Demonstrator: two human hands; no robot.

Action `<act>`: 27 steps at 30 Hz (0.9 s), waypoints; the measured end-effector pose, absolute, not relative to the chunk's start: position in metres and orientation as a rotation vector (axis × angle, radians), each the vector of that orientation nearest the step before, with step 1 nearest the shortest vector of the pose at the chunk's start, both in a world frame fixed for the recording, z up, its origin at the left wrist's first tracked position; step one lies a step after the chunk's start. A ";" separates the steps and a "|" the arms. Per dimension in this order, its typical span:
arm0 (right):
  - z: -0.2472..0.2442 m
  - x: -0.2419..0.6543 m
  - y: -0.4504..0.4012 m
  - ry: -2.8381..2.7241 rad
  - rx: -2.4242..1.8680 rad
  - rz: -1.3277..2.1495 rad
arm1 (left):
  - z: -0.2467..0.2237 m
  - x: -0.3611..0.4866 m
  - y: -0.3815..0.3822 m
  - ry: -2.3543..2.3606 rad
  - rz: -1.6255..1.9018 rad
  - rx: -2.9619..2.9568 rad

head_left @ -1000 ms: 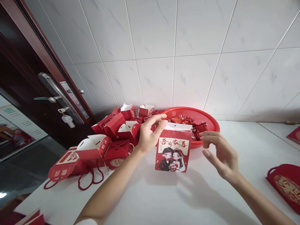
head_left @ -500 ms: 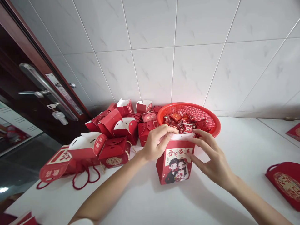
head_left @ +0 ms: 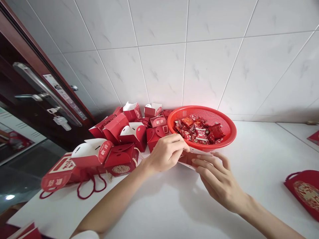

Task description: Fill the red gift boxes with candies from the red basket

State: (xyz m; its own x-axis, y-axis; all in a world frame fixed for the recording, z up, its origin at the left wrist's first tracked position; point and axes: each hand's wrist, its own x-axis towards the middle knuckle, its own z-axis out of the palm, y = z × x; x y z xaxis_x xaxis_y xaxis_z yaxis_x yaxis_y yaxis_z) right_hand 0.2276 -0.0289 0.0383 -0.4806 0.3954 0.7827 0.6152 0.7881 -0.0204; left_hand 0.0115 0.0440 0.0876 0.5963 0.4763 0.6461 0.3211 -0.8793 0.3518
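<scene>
Between my hands is a small red paper gift box (head_left: 187, 158), tipped so that its top faces me; its printed front no longer shows. A pale strip of its upper edge runs along the far side. My left hand (head_left: 167, 153) is closed in a pinch on the box's left top edge. My right hand (head_left: 219, 179) grips the right end, its fingers bent over the top edges. Just behind the box stands a red plastic basket (head_left: 230, 136) holding many wrapped candies (head_left: 200, 133). My fingers cover much of the box.
Several red gift boxes (head_left: 117, 127) crowd the table's left side, some with open flaps and cords (head_left: 93, 191). A red pouch-shaped packet (head_left: 305, 192) lies at the right. A tiled wall (head_left: 159, 73) closes the back, and a dark door (head_left: 27, 89) stands at the left.
The box has tipped from upright, its couple picture turning out of sight and its top toward me. My right hand has shifted slightly lower with its fingers over the top.
</scene>
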 end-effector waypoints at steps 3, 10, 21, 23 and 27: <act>0.042 0.226 -0.032 -2.154 -0.760 -0.301 | 0.088 0.011 0.041 0.624 1.158 2.647; 0.046 0.228 -0.038 -2.239 -0.742 -0.293 | 0.090 0.011 0.036 0.583 1.059 2.579; 0.065 0.242 -0.036 -2.352 -0.665 -0.087 | 0.088 0.016 0.029 0.780 1.027 2.584; 0.071 0.248 -0.035 -2.392 -0.653 -0.035 | 0.092 0.015 0.026 0.813 0.991 2.586; 0.083 0.257 -0.035 -2.435 -0.620 0.000 | 0.102 0.007 0.021 0.836 0.803 2.610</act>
State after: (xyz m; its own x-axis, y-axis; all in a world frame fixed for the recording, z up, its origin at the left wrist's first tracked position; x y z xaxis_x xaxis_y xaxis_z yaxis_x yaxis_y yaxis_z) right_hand 0.2566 -0.0353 0.0826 -0.6987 0.4323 0.5701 0.4323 0.8900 -0.1451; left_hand 0.0071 0.0209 0.1019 0.6775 0.6032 0.4209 0.4448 -0.7917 0.4187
